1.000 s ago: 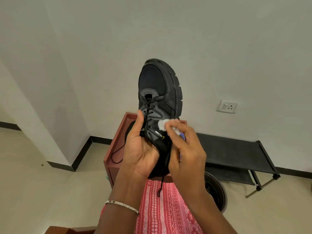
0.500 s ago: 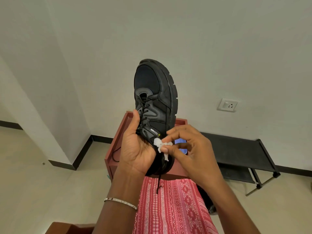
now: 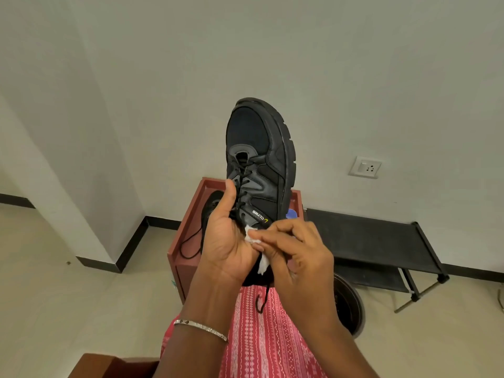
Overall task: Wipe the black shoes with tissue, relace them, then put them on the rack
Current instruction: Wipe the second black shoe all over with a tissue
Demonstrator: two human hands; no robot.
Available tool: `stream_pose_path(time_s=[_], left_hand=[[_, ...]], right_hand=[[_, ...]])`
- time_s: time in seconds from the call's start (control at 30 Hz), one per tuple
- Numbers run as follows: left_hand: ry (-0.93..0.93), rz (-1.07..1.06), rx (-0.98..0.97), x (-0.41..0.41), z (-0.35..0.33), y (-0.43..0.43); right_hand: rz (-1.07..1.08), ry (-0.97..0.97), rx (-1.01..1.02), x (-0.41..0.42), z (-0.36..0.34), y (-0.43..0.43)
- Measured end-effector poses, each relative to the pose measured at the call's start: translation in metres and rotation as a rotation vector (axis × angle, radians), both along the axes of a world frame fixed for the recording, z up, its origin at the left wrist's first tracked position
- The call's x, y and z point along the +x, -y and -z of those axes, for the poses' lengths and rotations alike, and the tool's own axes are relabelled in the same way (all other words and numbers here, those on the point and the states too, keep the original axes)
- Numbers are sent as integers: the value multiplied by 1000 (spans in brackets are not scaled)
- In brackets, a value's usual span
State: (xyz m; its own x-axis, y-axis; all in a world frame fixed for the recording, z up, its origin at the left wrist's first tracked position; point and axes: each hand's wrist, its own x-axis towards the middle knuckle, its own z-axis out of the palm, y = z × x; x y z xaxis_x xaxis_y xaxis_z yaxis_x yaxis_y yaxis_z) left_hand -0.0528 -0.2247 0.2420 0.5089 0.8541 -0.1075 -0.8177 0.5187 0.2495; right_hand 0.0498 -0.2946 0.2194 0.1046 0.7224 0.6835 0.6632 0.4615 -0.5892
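I hold a black shoe point(image 3: 261, 159) up in front of me, toe pointing up and away. My left hand point(image 3: 229, 241) grips it round the heel end, thumb lying along the laces. My right hand point(image 3: 297, 257) pinches a crumpled white tissue point(image 3: 252, 237) against the shoe's side near the collar. A lace end point(image 3: 263, 298) dangles below the heel. The second black shoe point(image 3: 211, 205) lies on the red-brown stool point(image 3: 188, 230) behind, mostly hidden by my left hand, its lace looping over the edge. The black rack point(image 3: 365, 236) stands low against the wall at the right.
A wall socket point(image 3: 365, 167) sits on the white wall above the rack. A dark round bin point(image 3: 349, 304) stands on the floor by the rack. A small blue object point(image 3: 291, 214) lies on the stool. My lap in pink patterned cloth point(image 3: 261, 339) fills the bottom middle.
My right hand has slid the tissue from the shoe's side panel down toward the heel collar. The shoe has shifted only slightly in my left hand.
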Motion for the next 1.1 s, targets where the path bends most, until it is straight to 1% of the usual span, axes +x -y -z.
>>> stream_pose_path(time_s=[0.23,0.33,0.43,0.53,0.63,0.7,0.77,0.87,0.93,1.0,1.1], left_hand=[[14,66,-48,10,-6,5],[9,38,-33,10,-7,7],[-38,22,0,8,-4,5],[-41,-62,-20,5,4,-1],[27,-40,-54,5,4,-5],[28,-43,-41,7,0,-2],[63,-25,-58,10,-4,2],[65,-23,-79,15,-2,7],[79,-33,-83,14,1,5],[30,-48,-85,10,1,0],[-29,-26,-61,3,7,-7]], right_hand=[[102,-37,13,5,-14,-22],[101,-62,30,3,-13,-23],[70,-122,53,-1,0,-10],[102,-64,86,-5,15,10],[164,13,76,-11,19,18],[187,43,89,-8,13,9],[212,36,100,1,1,-8],[278,-13,135,13,-15,-32],[269,-27,137,13,-17,-36],[236,-24,123,9,-10,-29],[176,-82,89,-1,10,-6]])
